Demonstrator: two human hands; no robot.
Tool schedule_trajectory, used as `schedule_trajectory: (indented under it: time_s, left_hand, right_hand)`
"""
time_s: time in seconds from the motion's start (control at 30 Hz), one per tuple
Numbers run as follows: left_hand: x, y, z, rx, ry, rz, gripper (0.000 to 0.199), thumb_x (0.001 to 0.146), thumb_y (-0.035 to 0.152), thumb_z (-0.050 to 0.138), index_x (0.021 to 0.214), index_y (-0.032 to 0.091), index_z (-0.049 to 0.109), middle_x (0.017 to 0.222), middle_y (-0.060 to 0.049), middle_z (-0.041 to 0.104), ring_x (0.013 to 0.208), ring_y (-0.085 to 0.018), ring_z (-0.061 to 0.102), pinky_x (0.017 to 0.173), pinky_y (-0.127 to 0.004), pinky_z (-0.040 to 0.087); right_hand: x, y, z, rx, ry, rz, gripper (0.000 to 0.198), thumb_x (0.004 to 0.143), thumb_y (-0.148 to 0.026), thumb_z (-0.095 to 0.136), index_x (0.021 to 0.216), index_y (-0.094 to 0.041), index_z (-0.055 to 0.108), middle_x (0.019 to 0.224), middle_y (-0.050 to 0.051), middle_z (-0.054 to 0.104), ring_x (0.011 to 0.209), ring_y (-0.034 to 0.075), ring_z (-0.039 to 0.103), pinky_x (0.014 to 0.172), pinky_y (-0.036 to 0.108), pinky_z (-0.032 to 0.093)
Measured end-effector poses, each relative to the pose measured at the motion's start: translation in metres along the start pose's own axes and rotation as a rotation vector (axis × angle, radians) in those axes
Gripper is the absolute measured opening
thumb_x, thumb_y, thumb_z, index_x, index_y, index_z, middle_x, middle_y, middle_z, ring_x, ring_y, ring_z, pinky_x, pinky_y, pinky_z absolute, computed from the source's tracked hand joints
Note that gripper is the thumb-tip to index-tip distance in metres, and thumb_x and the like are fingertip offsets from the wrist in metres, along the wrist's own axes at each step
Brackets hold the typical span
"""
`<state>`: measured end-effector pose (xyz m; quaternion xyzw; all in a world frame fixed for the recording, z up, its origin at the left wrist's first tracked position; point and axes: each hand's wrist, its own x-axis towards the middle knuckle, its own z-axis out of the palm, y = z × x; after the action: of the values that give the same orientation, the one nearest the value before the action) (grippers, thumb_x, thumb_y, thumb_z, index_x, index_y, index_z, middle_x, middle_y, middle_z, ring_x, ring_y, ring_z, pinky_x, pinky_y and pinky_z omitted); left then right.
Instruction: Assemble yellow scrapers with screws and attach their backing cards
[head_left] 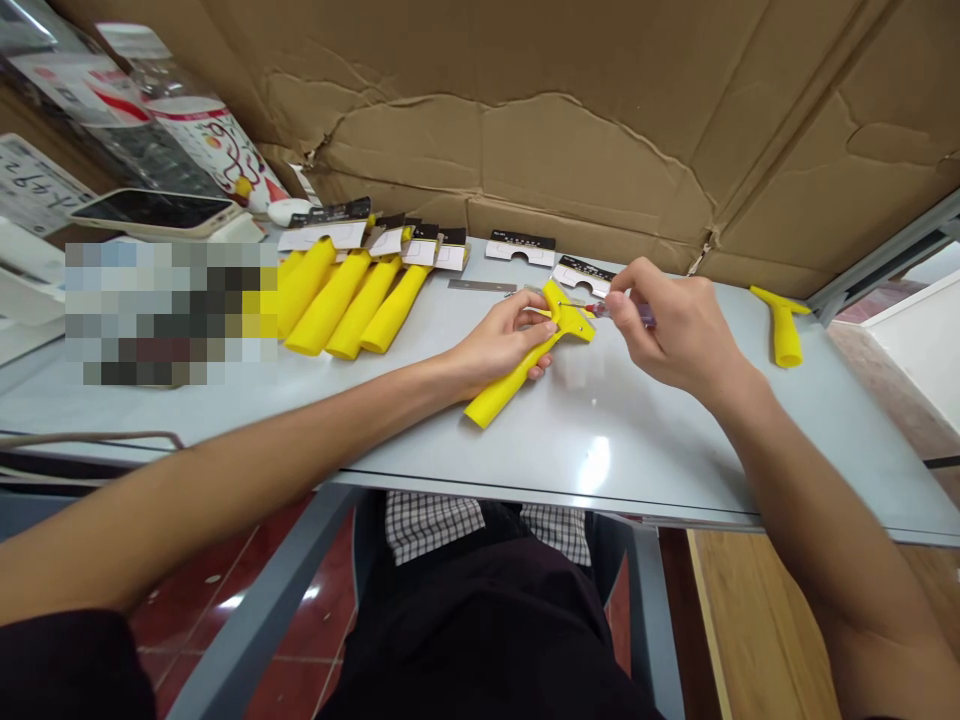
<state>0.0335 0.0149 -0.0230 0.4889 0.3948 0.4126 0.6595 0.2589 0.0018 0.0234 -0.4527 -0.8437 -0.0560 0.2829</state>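
My left hand point(501, 348) is closed around a yellow T-shaped scraper point(504, 388), its wide head angled up toward the right and its hollow handle pointing down left. In my right hand point(675, 325) is a screwdriver point(643, 314) with a clear purplish handle. Its thin shaft reaches to a screw on the scraper's head. Just behind my left hand lies a flat metal strip point(480, 286). Two black-and-white cards, a left card point(521, 247) and a right card point(582, 272), lie beyond the scraper.
Several carded yellow scrapers point(336, 305) lie left on the table point(465, 460). Another yellow scraper point(786, 335) sits at the far right. Bottles point(199, 130) and a phone point(157, 210) stand back left, beside a blurred patch. A cardboard sheet point(570, 140) walls the back.
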Motion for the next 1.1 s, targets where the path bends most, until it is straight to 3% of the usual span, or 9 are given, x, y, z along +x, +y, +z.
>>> schedule_trajectory:
  time_s: [0.1,0.3,0.4,0.6,0.73,0.83,0.93,1.1]
  left_hand:
    - [0.0,0.0,-0.001,-0.002,-0.013,0.005,0.015,0.105,0.012,0.067,0.109,0.021,0.055,0.101,-0.005,0.067,0.057,-0.009,0.063,0.047,-0.024,0.045]
    - [-0.001,-0.001,-0.002,0.009,-0.04,0.02,0.015,0.105,0.012,0.067,0.112,0.02,0.056,0.105,-0.007,0.067,0.057,-0.008,0.063,0.047,-0.024,0.046]
    - [-0.001,-0.001,-0.001,0.028,-0.039,0.022,0.013,0.106,0.011,0.063,0.112,0.02,0.056,0.109,-0.008,0.067,0.056,-0.008,0.063,0.046,-0.024,0.045]
    - [0.0,-0.001,-0.001,0.008,-0.017,0.003,0.014,0.105,0.012,0.064,0.11,0.021,0.055,0.106,-0.006,0.067,0.056,-0.008,0.063,0.047,-0.024,0.045]
    - [0.001,-0.003,-0.003,-0.001,-0.011,0.008,0.014,0.104,0.012,0.066,0.111,0.021,0.057,0.108,-0.008,0.068,0.058,-0.009,0.063,0.047,-0.024,0.045]
    - [0.001,-0.004,-0.003,-0.019,-0.014,0.015,0.015,0.104,0.012,0.067,0.11,0.021,0.058,0.115,-0.009,0.069,0.059,-0.008,0.063,0.047,-0.024,0.045]
    - [0.001,-0.004,-0.003,-0.034,-0.014,0.006,0.017,0.102,0.012,0.07,0.109,0.021,0.057,0.118,-0.01,0.069,0.058,-0.007,0.062,0.047,-0.025,0.045]
    - [0.002,-0.003,-0.003,-0.033,0.013,-0.007,0.015,0.104,0.011,0.064,0.108,0.021,0.055,0.115,-0.009,0.069,0.056,-0.007,0.062,0.046,-0.025,0.045]
  right_hand:
    - [0.001,0.003,-0.003,0.013,0.043,0.019,0.021,0.11,-0.039,0.051,0.108,-0.027,0.068,0.07,0.002,0.067,0.062,0.02,0.061,0.066,0.037,0.046]
    - [0.004,0.008,-0.008,0.155,0.115,-0.108,0.01,0.105,-0.027,0.06,0.105,-0.025,0.069,0.104,0.009,0.076,0.086,0.023,0.072,0.066,0.038,0.056]
    - [0.005,0.015,-0.007,0.18,0.134,-0.154,0.011,0.101,-0.021,0.062,0.102,-0.026,0.072,0.111,0.009,0.075,0.087,0.023,0.072,0.062,0.037,0.055]
    - [0.005,0.024,0.001,0.129,0.159,-0.172,0.003,0.099,-0.028,0.071,0.099,-0.026,0.073,0.091,0.004,0.078,0.07,0.02,0.07,0.064,0.036,0.054]
    - [0.004,0.022,0.001,0.046,0.171,-0.139,0.013,0.1,-0.031,0.068,0.089,-0.025,0.068,0.07,-0.001,0.071,0.059,0.019,0.066,0.061,0.035,0.047]
    - [0.003,0.022,0.0,0.05,0.16,-0.127,0.003,0.093,-0.027,0.068,0.094,-0.025,0.066,0.069,-0.002,0.069,0.055,0.018,0.063,0.06,0.035,0.046]
    - [0.002,0.024,-0.001,0.063,0.135,-0.12,0.013,0.088,-0.025,0.07,0.1,-0.027,0.067,0.073,-0.002,0.07,0.057,0.018,0.062,0.061,0.035,0.05]
    - [0.002,0.028,0.001,0.073,0.145,-0.074,0.008,0.093,-0.032,0.073,0.096,-0.026,0.068,0.071,-0.001,0.072,0.055,0.017,0.061,0.059,0.033,0.047]
